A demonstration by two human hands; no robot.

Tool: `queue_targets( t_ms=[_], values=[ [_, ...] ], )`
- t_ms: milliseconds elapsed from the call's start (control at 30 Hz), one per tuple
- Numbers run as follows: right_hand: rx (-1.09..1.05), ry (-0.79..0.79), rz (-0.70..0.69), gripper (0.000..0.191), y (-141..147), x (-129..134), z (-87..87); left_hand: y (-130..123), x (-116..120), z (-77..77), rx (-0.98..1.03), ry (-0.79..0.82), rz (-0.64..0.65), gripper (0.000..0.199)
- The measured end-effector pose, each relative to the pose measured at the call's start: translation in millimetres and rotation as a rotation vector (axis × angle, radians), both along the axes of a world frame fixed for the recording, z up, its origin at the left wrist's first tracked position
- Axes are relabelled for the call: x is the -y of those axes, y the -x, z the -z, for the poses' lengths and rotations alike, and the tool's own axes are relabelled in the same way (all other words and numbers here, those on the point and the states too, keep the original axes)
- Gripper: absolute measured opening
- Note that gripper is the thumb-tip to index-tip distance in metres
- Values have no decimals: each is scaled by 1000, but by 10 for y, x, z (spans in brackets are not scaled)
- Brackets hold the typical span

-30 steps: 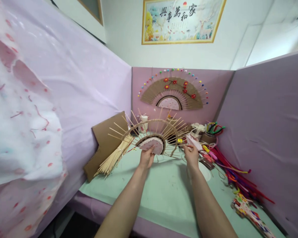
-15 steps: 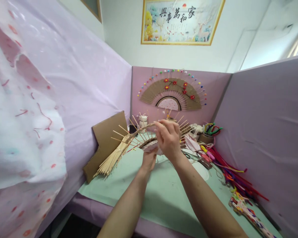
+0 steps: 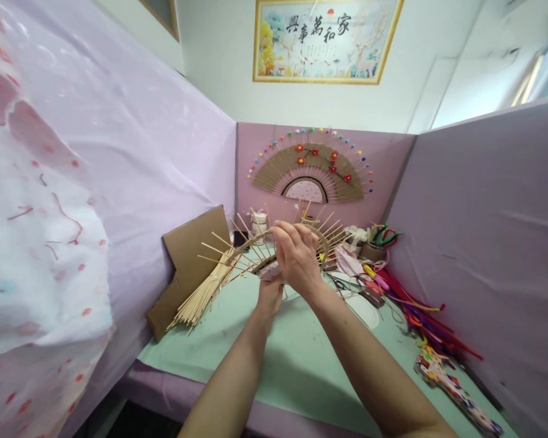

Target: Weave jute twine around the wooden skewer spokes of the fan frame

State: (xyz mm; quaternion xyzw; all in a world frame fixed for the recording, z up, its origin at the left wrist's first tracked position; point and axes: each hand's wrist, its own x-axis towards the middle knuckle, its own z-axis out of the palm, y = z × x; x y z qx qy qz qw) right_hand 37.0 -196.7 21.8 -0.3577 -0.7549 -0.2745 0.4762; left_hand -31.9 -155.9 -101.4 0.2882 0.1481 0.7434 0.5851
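Note:
A half-round fan frame of thin wooden sticks, with a brown twine band [image 3: 245, 244] curving across them, is held up above the table. My left hand [image 3: 270, 295] is closed on its pale, spotted base [image 3: 268, 271] from below. Over the band's upper part is my right hand [image 3: 298, 254], its fingers bent and closed on the twine there; the fingertips are partly hidden. Bare stick ends [image 3: 220, 241] fan out past the band on both sides. My right hand covers the middle of the frame.
A bundle of sticks [image 3: 201, 298] leans by folded cardboard [image 3: 189, 255] at left. Behind stand a white jar [image 3: 259, 224] and a twine roll [image 3: 309, 222]. Scissors [image 3: 340, 282], pipe cleaners [image 3: 422, 313] and a patterned glue gun [image 3: 452, 383] lie right. A finished fan [image 3: 310, 164] hangs behind.
The whole view has shifted slightly, moving the surroundings left. My right hand has turned a little and its fingers have come lower over the band. My left hand keeps its hold on the base.

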Motion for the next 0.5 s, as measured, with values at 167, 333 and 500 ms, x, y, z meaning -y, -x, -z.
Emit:
queue_targets(
  t_ms=[167,333,500],
  values=[
    [-15,-11,-5,33,-36,-44,91,24,-11,15,-5,13,26,39],
    [-122,-124,-90,31,-149,-52,171,41,-4,14,-17,27,61,40],
    [-89,-107,-100,32,-233,-161,159,75,-18,8,-4,47,125,42]
  ],
)
